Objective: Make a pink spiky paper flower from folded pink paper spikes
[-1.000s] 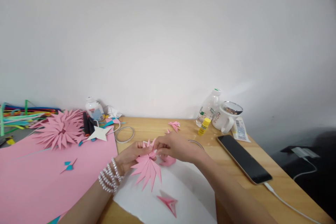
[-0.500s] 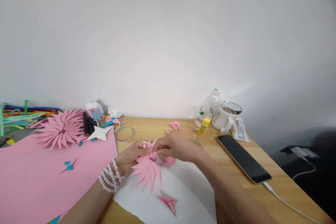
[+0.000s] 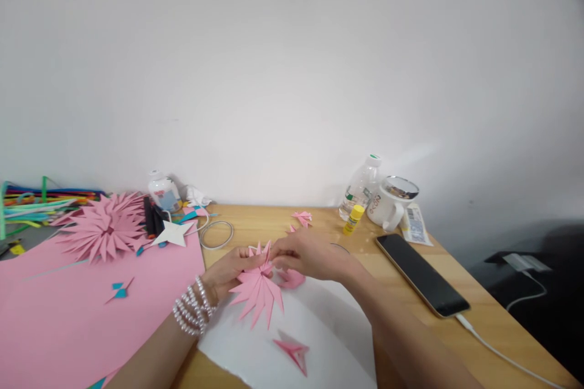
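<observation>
A pink folded-paper flower (image 3: pixel 258 295) with many pointed petals is held over a white sheet (image 3: pixel 333 331). My left hand (image 3: pixel 232 270), pearl bracelets (image 3: pixel 194 310) at its wrist, pinches the flower's left side. My right hand (image 3: pixel 308 253) has its fingers closed on the flower's upper right edge; its fingertips are partly hidden. Below the flower, a loose folded pink piece (image 3: pixel 295 354) lies on the white sheet. Another pink paper piece (image 3: pixel 292 279) shows under my right hand.
Pink card (image 3: pixel 55 322) covers the left, with a finished-looking pink flower (image 3: pixel 107 228) and a white paper star (image 3: pixel 172 233). To the right stand a glue stick (image 3: pixel 353 220), a plastic bottle (image 3: pixel 362 188) and a mug (image 3: pixel 390 203). A phone (image 3: pixel 422 273) lies plugged into a cable.
The flower has turned slightly, its lower petals shifting a little right and up. Both hands keep nearly the same place and hold.
</observation>
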Tool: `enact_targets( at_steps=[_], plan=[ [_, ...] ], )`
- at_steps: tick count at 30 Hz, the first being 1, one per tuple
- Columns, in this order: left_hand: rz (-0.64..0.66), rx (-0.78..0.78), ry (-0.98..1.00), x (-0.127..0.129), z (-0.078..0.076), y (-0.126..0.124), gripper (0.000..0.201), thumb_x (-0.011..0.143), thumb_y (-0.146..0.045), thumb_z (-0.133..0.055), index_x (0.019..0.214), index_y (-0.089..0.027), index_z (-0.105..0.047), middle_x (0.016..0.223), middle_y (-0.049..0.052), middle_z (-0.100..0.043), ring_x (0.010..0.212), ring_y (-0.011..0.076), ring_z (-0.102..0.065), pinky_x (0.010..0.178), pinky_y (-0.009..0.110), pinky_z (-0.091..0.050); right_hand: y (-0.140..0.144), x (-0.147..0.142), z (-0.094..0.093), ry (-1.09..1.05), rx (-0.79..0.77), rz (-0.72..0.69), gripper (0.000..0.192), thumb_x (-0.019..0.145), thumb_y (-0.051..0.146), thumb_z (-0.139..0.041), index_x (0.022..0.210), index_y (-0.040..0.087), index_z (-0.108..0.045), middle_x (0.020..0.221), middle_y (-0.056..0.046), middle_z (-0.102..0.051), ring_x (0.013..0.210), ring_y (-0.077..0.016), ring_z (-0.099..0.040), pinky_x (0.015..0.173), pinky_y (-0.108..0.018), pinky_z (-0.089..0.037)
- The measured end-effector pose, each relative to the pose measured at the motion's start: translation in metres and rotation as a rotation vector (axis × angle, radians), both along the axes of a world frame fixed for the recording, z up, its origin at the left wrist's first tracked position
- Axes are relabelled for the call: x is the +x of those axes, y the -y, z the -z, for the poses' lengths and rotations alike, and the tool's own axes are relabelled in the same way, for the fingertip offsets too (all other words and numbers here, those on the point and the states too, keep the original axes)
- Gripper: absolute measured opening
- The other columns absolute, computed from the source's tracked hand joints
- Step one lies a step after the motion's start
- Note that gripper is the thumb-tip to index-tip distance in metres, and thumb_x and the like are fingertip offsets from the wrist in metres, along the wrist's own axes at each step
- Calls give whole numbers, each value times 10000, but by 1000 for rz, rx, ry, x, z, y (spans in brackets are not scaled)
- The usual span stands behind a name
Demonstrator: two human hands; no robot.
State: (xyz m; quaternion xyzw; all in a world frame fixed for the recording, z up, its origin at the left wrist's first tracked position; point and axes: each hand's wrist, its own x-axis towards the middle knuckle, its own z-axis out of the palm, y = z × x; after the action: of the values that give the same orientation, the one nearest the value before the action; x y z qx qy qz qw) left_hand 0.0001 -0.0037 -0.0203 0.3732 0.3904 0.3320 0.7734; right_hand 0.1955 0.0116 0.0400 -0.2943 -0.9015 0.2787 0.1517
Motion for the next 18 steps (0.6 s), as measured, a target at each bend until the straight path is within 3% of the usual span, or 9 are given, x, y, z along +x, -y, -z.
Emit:
enact_targets(
  at_steps=[5, 9, 11, 13, 15, 18],
  plan=[
    [-58, -22, -15, 1, -1, 0, 238, 648, -321, -706, 675, -87, -675, 604, 59, -655, 519, 109, -561, 513, 218, -404, 6, 11, -6, -30, 110, 195, 190, 800, 155, -444, 757, 174, -628, 659, 2, -616, 558, -96, -471, 536, -197, -308],
    [-64, -26, 8, 3, -5, 2, 232, 635, -313, -719, 650, -88, -666, 607, 61, -665, 523, 112, -576, 527, 219, -423, 2, 59, 5, 46, 217, 623, 179, 812, 235, -437, 764, 188, -603, 714, -21, -633, 638, -141, -544, 572, -229, -342],
    [-82, -28, 17, 3, -6, 2, 224, 621, -307, -730, 656, -96, -666, 610, 58, -668, 546, 125, -589, 533, 224, -427, -1, 99, 23, 183, 262, 965, 167, 789, 255, -450, 785, 191, -605, 765, -54, -643, 681, -186, -574, 569, -257, -351],
    [-91, -22, 10, 2, -7, 2, 223, 624, -310, -726, 656, -98, -665, 611, 58, -670, 535, 121, -584, 521, 220, -419, -2, 142, 47, 345, 287, 1152, 218, 722, 332, -540, 862, 177, -601, 861, -103, -637, 796, -251, -583, 604, -290, -376],
    [-87, -7, 8, 1, -7, 2, 228, 632, -314, -720, 662, -94, -669, 616, 60, -671, 525, 112, -575, 508, 211, -407, -1, 179, 74, 451, 257, 1227, 398, 642, 418, -610, 933, 148, -584, 922, -146, -620, 873, -297, -571, 629, -315, -398],
    [-100, 11, 16, 2, -8, 2, 237, 620, -313, -729, 655, -85, -674, 607, 61, -668, 516, 101, -558, 507, 202, -402, 3, 214, 108, 420, 160, 1247, 550, 568, 538, -627, 952, 148, -576, 924, -143, -623, 822, -280, -597, 628, -316, -422]
  ],
)
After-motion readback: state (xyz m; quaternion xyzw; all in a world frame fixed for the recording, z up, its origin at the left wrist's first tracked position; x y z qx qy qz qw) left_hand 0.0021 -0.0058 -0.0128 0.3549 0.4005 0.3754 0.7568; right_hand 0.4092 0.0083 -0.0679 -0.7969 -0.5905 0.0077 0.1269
